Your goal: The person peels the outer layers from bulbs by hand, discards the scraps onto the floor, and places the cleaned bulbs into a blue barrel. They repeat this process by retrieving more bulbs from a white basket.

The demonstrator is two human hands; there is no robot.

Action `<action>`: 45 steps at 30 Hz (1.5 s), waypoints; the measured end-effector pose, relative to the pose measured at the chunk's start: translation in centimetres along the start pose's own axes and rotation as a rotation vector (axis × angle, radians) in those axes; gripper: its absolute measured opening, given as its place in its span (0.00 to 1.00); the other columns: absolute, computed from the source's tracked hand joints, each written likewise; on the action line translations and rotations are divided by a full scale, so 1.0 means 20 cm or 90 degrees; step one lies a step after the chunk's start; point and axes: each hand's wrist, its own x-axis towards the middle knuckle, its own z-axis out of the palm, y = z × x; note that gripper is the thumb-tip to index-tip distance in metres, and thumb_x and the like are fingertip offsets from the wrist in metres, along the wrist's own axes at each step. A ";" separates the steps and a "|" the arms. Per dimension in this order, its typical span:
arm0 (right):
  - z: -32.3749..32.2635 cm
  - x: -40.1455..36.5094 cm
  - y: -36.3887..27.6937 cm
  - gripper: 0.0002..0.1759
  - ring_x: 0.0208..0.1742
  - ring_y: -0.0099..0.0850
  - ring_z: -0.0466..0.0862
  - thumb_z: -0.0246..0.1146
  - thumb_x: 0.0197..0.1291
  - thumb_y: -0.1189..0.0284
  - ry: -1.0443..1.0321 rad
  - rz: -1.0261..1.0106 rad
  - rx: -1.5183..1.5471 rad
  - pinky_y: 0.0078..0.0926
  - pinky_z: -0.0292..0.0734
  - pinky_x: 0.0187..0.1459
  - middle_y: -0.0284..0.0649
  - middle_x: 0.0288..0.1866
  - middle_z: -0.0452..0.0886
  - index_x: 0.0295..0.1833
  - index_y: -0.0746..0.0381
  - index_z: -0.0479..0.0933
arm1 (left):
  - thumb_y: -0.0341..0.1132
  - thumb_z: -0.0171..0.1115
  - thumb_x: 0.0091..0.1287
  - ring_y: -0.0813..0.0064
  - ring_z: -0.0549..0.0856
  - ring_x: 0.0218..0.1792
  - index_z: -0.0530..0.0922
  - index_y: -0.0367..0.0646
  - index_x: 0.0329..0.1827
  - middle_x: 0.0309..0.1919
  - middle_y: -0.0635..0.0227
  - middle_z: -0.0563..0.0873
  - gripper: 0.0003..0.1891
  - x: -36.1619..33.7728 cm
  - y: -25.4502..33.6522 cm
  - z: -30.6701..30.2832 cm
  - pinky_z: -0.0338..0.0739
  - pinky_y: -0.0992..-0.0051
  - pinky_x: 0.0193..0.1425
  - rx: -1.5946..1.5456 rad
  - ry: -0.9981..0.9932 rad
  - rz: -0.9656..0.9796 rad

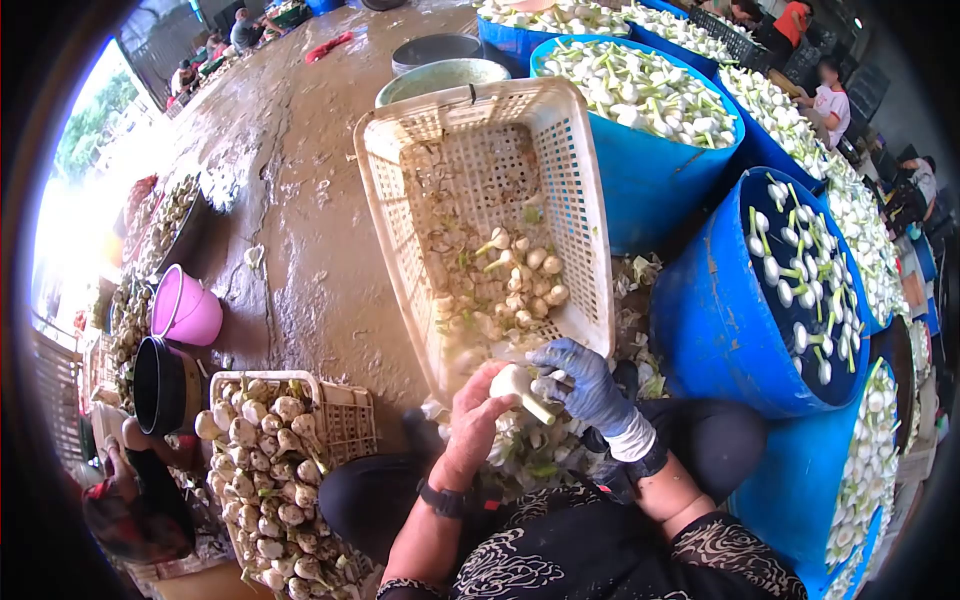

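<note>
My bare left hand (472, 415) is closed around a peeled white garlic bulb (514, 382). Its short pale-green stalk points down and to the right. Against the bulb's right side is my right hand (585, 385), in a blue-grey glove with curled fingers; whatever they grip, if anything, is hidden. Just beyond both hands a cream plastic basket (585, 200) slopes away, holding a small heap of garlic bulbs (520, 280). Below my hands, white and green peelings (525, 450) lie between my knees.
At lower left stands a crate (345, 415) of unpeeled bulbs. Blue tubs (700, 300) filled with white bulbs line the right side. A pink bucket (187, 308) and a black bucket (165, 385) are at left. The floor (310, 230) looks wet. Other people sit around the edges.
</note>
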 end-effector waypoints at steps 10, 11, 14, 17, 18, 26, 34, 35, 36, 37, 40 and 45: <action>0.04 0.01 -0.02 0.11 0.34 0.46 0.80 0.65 0.49 0.79 -0.090 -0.152 -0.276 0.38 0.77 0.35 0.44 0.32 0.79 0.41 0.63 0.79 | 0.35 0.65 0.55 0.82 0.79 0.35 0.75 0.33 0.57 0.36 0.72 0.83 0.26 -0.02 0.02 -0.04 0.74 0.82 0.40 0.198 -0.024 -0.168; 0.05 0.01 0.01 0.09 0.32 0.45 0.79 0.63 0.49 0.78 -0.083 -0.148 -0.242 0.39 0.76 0.34 0.42 0.30 0.77 0.38 0.62 0.78 | 0.35 0.65 0.55 0.82 0.79 0.35 0.75 0.33 0.57 0.36 0.72 0.83 0.26 -0.02 0.02 -0.04 0.74 0.82 0.40 0.198 -0.024 -0.168; 0.08 -0.03 0.14 0.06 0.32 0.45 0.78 0.62 0.50 0.77 -0.065 -0.075 -0.186 0.40 0.75 0.35 0.42 0.31 0.76 0.36 0.62 0.76 | 0.35 0.66 0.52 0.83 0.79 0.35 0.76 0.34 0.55 0.36 0.71 0.82 0.26 -0.02 0.05 -0.02 0.74 0.82 0.40 0.170 -0.038 -0.210; 0.07 -0.05 0.15 0.06 0.35 0.46 0.80 0.62 0.51 0.78 -0.029 0.040 -0.126 0.39 0.76 0.36 0.43 0.35 0.78 0.37 0.63 0.76 | 0.34 0.67 0.50 0.83 0.79 0.35 0.76 0.36 0.52 0.35 0.72 0.82 0.24 -0.02 0.07 0.00 0.74 0.82 0.39 0.101 -0.019 -0.187; 0.06 -0.04 0.14 0.07 0.37 0.46 0.80 0.63 0.52 0.78 -0.005 0.086 -0.089 0.38 0.77 0.37 0.44 0.36 0.79 0.39 0.63 0.77 | 0.35 0.68 0.50 0.82 0.80 0.35 0.75 0.37 0.51 0.35 0.71 0.82 0.24 -0.01 0.06 -0.02 0.74 0.81 0.39 0.098 -0.001 -0.187; 0.07 -0.05 0.05 0.10 0.38 0.47 0.81 0.65 0.47 0.77 -0.119 -0.092 -0.253 0.39 0.77 0.39 0.44 0.36 0.80 0.39 0.62 0.79 | 0.43 0.70 0.44 0.69 0.83 0.33 0.79 0.30 0.41 0.29 0.56 0.84 0.26 0.02 -0.09 -0.08 0.78 0.71 0.40 0.428 0.079 -0.095; 0.11 -0.07 0.21 0.04 0.34 0.50 0.79 0.58 0.50 0.78 -0.050 0.017 -0.173 0.44 0.75 0.36 0.48 0.30 0.78 0.34 0.63 0.75 | 0.38 0.71 0.43 0.76 0.82 0.33 0.78 0.32 0.41 0.30 0.63 0.83 0.24 0.01 -0.04 -0.05 0.77 0.75 0.40 0.403 0.039 -0.133; 0.11 -0.08 0.26 0.03 0.36 0.51 0.79 0.58 0.51 0.77 -0.019 0.060 -0.186 0.45 0.75 0.37 0.50 0.32 0.78 0.33 0.63 0.75 | 0.33 0.72 0.43 0.81 0.80 0.33 0.78 0.35 0.41 0.31 0.70 0.82 0.20 0.01 -0.04 -0.05 0.76 0.78 0.39 0.351 0.026 -0.140; 0.10 -0.08 0.27 0.03 0.35 0.46 0.81 0.59 0.53 0.77 -0.002 0.063 -0.182 0.41 0.76 0.37 0.49 0.33 0.79 0.35 0.64 0.76 | 0.33 0.72 0.43 0.81 0.80 0.33 0.78 0.35 0.41 0.31 0.70 0.82 0.20 0.01 -0.03 -0.05 0.76 0.78 0.39 0.352 0.025 -0.140; 0.10 -0.09 0.29 0.03 0.35 0.46 0.81 0.59 0.53 0.77 -0.001 0.062 -0.183 0.41 0.76 0.37 0.49 0.33 0.79 0.35 0.64 0.76 | 0.32 0.72 0.44 0.81 0.80 0.33 0.78 0.35 0.41 0.31 0.70 0.82 0.20 0.01 -0.03 -0.05 0.76 0.78 0.40 0.302 0.039 -0.128; 0.10 -0.09 0.26 0.07 0.32 0.35 0.83 0.62 0.57 0.74 0.088 0.083 -0.004 0.31 0.76 0.37 0.47 0.29 0.80 0.40 0.64 0.78 | 0.30 0.71 0.46 0.82 0.80 0.34 0.78 0.35 0.42 0.32 0.70 0.83 0.19 0.01 -0.06 -0.05 0.76 0.79 0.41 0.260 0.089 -0.088; 0.10 -0.10 0.20 0.10 0.27 0.42 0.81 0.63 0.59 0.69 -0.216 0.078 -0.025 0.35 0.74 0.33 0.51 0.25 0.79 0.37 0.67 0.78 | 0.32 0.73 0.55 0.82 0.82 0.34 0.78 0.34 0.48 0.35 0.68 0.85 0.20 0.03 -0.10 -0.07 0.77 0.81 0.39 0.357 0.188 -0.027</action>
